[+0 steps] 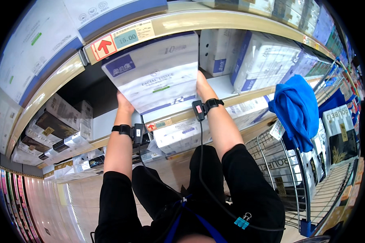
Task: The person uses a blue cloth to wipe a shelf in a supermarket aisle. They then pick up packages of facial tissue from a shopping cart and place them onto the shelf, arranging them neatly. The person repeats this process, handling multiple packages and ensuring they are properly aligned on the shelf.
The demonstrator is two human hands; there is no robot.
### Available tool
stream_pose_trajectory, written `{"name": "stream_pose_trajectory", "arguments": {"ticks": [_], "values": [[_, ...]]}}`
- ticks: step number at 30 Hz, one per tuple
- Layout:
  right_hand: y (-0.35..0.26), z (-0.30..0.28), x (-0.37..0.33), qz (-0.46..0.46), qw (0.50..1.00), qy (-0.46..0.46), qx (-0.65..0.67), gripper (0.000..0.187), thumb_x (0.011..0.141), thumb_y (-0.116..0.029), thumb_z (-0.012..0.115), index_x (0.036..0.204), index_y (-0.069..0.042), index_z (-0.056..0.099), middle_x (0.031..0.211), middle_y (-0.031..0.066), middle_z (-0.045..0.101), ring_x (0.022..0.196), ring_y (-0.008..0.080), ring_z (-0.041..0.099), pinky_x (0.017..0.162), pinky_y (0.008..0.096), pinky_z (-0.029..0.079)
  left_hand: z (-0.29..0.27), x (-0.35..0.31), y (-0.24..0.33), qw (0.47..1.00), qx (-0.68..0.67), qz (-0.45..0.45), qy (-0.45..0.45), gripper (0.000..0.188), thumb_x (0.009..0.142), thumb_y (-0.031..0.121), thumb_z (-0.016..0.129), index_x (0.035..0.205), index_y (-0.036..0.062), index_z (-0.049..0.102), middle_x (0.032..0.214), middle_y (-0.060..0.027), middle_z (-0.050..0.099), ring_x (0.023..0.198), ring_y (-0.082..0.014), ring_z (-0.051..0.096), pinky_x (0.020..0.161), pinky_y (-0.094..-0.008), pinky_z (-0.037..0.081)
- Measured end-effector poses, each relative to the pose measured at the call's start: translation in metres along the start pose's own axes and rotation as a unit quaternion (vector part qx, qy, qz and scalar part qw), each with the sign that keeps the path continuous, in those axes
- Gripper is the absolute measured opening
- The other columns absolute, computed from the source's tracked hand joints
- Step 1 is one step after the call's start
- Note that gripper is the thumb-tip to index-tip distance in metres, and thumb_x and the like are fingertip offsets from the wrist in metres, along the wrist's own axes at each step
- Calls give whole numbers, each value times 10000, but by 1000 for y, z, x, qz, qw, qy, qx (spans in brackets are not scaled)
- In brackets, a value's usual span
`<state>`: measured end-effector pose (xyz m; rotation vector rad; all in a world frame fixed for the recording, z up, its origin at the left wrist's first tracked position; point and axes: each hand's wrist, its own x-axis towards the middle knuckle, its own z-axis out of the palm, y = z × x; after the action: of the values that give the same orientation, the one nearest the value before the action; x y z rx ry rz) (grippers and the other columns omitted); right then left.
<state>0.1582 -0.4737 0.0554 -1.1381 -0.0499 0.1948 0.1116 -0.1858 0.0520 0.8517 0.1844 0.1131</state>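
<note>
A large white-and-blue pack of facial tissue [158, 77] in clear wrap is held between my two hands at the front of a shelf bay. My left hand [125, 102] grips its lower left side, the fingers mostly hidden behind it. On the right edge of the pack, my right hand [205, 86] presses with its fingers partly out of sight. The pack leans, its printed face toward me, and its top edge sits just under the upper shelf's price rail. Both wrists wear black straps with small boxes and cables.
More tissue packs [267, 60] stand on the shelf to the right, and black-and-white packs [54, 121] to the left. A metal shopping cart [298, 182] at my right holds similar packs, with a blue cloth [296, 107] over its side. The shelf rail [227, 21] runs above the pack.
</note>
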Motion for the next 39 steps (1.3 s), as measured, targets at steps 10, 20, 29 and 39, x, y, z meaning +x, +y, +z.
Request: {"name": "stream_pose_trajectory", "arguments": {"ticks": [10,20,29,39], "values": [[18,-12,1,-63,991,100,66,481,995,-372,436,1269,3,561,1194,142,641,1102,240,601,966,358,463,12,-23,-5,998,52,33,-8,426,1004,350,445,1255,22,551,1161,-126,639,1054,-284,637,882,-413,539],[7,-7,-46,-84,985,137,71,756,988,-612,402,1348,44,507,1330,145,571,1203,247,535,1025,340,398,18,-53,-6,998,64,18,4,405,993,316,504,1260,14,548,1181,-127,631,1044,-272,643,867,-414,550],[10,-18,-44,-61,993,99,35,763,995,-611,378,1388,36,472,1348,134,563,1232,235,519,1045,328,381,8,-46,-12,991,132,12,30,427,997,346,468,1272,30,552,1159,-109,654,1017,-237,656,850,-377,544],[26,-21,-54,-28,998,37,43,560,1008,-436,424,1369,-13,494,1324,120,580,1223,242,534,1037,360,409,-25,-34,-43,999,52,-8,2,441,993,356,482,1266,16,551,1146,-106,649,1016,-247,647,838,-384,551]]}}
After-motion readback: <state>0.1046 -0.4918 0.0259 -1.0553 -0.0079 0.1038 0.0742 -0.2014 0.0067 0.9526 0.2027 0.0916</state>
